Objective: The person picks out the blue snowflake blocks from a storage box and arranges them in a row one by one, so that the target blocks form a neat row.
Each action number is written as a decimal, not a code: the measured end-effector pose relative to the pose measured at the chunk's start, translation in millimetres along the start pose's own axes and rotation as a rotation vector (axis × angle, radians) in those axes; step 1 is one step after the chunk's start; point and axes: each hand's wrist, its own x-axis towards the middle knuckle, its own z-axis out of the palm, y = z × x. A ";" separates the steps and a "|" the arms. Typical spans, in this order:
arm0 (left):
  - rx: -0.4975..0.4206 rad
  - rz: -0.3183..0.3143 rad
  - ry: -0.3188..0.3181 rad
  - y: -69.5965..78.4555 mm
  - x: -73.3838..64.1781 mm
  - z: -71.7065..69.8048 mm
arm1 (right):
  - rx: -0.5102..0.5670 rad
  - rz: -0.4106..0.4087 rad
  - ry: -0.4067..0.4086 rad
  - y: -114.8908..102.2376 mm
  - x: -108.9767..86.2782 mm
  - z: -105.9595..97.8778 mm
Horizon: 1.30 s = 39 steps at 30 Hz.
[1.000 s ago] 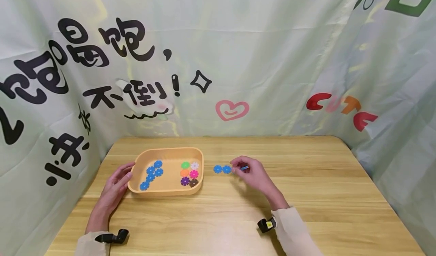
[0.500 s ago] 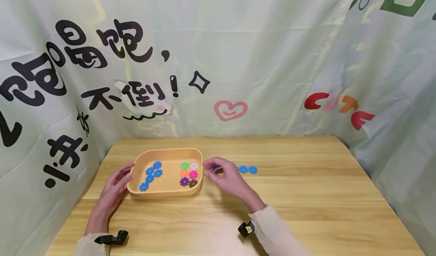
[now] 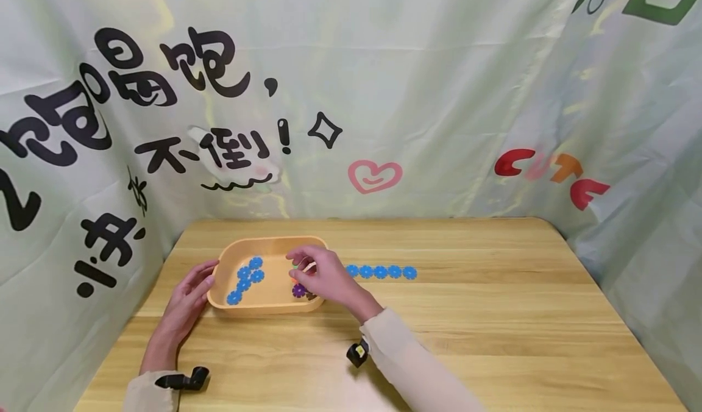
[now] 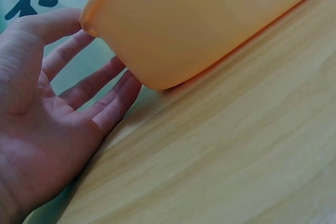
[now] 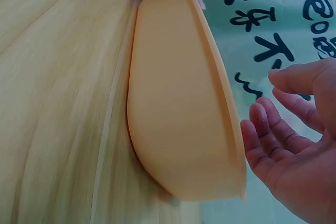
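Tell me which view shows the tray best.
The head view: it shows the tray from above, with its inside and the blue pieces lying there, though the right hand covers part. Both wrist views show only outer wall and rim, the left one cropping it.

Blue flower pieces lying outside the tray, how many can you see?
5, in a row on the table right of the tray: one blue piece nearest the right hand, then second, third, fourth, and fifth rightmost. The hand may hide more.

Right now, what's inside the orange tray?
Left: blue flower-shaped pieces. Right: a purple one, part of a brown one, slivers of others. The right hand hides much of that end.
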 end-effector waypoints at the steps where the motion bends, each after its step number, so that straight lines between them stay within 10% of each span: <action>1: 0.000 0.000 -0.001 0.4 0.4 0.4 | -0.006 0.000 -0.003 -0.7 3.1 1.7; 25: -0.010 0.009 0.000 0.5 2.5 -0.6 | 0.000 0.210 -0.077 15.4 59.5 59.5; 39: 0.007 -0.002 0.002 1.7 1.4 0.3 | -0.217 0.261 -0.099 18.7 80.4 82.9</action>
